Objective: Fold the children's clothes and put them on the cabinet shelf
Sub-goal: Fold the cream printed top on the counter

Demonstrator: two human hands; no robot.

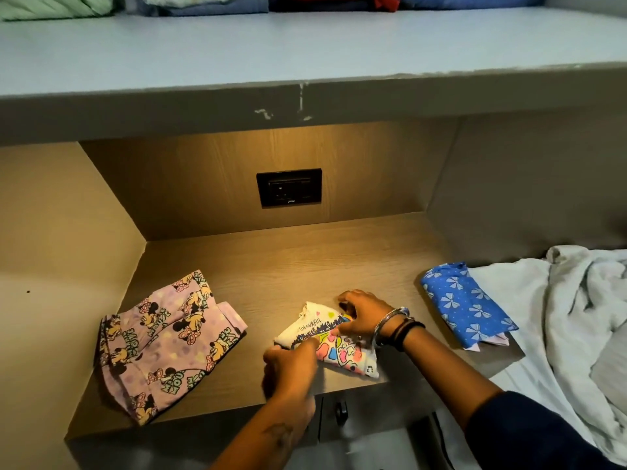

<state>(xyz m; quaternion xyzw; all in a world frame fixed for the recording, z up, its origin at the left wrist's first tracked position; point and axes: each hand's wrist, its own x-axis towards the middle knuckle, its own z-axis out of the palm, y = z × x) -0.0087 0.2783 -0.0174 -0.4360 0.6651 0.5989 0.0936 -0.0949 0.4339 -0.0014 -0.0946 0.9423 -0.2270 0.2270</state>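
A small white children's top with colourful print lies folded near the front edge of the wooden cabinet shelf. My left hand presses on its near left corner, fingers bent over the cloth. My right hand, with bangles at the wrist, lies on its far right side. A folded lilac garment with cartoon mice rests at the shelf's left. A folded blue garment with white bows sits at the right end.
A black socket plate is set in the back wall. A grey upper shelf overhangs, with folded clothes at its back. Rumpled white bedding lies to the right. A drawer knob shows below the shelf.
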